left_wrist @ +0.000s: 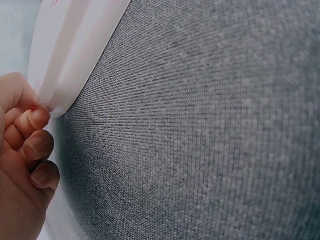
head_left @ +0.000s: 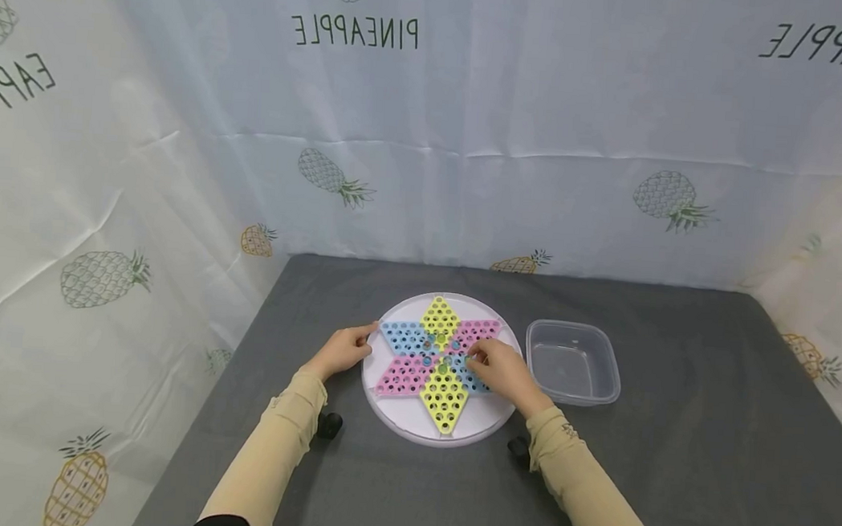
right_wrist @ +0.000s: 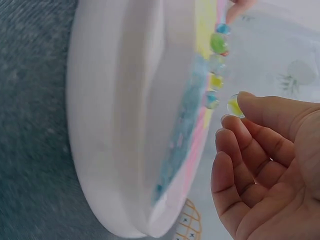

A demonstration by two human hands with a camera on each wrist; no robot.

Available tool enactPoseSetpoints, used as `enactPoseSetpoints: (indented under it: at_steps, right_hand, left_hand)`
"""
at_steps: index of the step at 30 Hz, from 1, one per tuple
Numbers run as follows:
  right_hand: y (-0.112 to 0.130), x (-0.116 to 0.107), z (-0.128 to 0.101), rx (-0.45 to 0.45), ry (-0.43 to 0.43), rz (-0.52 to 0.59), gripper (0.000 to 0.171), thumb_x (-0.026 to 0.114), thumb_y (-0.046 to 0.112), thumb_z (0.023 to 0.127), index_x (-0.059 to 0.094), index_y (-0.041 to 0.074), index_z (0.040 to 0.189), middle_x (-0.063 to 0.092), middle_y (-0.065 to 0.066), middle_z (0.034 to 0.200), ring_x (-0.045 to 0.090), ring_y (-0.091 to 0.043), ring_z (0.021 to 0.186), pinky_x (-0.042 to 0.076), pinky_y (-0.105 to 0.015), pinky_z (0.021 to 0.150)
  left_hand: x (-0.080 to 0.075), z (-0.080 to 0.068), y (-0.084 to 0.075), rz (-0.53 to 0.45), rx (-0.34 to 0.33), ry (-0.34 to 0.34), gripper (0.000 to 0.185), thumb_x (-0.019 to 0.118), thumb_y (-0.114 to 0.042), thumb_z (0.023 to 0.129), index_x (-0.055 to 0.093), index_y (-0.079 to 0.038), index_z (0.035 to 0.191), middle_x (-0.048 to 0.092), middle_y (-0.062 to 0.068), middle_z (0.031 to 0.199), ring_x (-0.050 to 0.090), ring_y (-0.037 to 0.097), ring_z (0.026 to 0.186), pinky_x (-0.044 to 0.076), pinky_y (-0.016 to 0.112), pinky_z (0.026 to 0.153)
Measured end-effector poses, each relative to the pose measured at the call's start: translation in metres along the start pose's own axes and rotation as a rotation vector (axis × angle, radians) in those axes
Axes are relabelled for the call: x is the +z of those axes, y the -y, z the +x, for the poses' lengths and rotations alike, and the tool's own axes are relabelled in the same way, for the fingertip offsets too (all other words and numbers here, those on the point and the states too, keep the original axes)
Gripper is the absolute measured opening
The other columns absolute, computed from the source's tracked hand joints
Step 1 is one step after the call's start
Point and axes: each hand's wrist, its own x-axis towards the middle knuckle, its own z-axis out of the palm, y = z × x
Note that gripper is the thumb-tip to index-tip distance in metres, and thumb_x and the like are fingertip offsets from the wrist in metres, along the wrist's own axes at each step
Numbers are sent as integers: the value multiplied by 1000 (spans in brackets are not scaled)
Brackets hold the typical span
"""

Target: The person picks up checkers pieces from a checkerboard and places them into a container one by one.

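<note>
A round white Chinese checkers board (head_left: 399, 414) lies on the table, its star in yellow, pink and blue. Several glass marbles (head_left: 426, 361) sit around the star's middle. At the board's left edge, my left hand (head_left: 343, 350) holds the rim between thumb and index finger, the other fingers curled. My right hand (head_left: 499, 368) is over the right side of the star. Between its thumb and index fingertip it pinches a clear marble with yellow inside (right_wrist: 235, 106), held just above the board. More marbles (right_wrist: 218, 43) stand in a row in the right wrist view.
Right of the board stands a clear plastic box (head_left: 572, 362), close to the rim. Dark grey cloth (head_left: 680, 407) covers the table. A white curtain with pineapple prints (head_left: 547, 102) hangs behind and at both sides. Small black objects (head_left: 329, 425) show by each wrist.
</note>
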Motion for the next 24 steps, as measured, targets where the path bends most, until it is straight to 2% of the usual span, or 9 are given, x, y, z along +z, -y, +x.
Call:
enactPoseSetpoints:
  at_steps: [13, 24]
  right_hand:
    - [1, -19, -11, -68, -62, 28, 18, 64, 20, 86, 67, 7, 98, 63, -3, 82, 53, -12, 72, 43, -28, 65]
    - [-1, -17, -18, -65, -125, 92, 24, 64, 23, 87, 67, 7, 104, 64, -2, 84, 56, -12, 74, 46, -29, 67]
  left_hand:
    - [3, 1, -1, -32, -31, -61, 52, 58, -11, 83, 51, -8, 134, 38, -1, 62, 32, 11, 54, 30, 24, 53]
    - [7, 2, -2, -39, -56, -110, 51, 59, -12, 79, 55, -11, 131, 35, -2, 56, 28, 10, 49, 27, 24, 50]
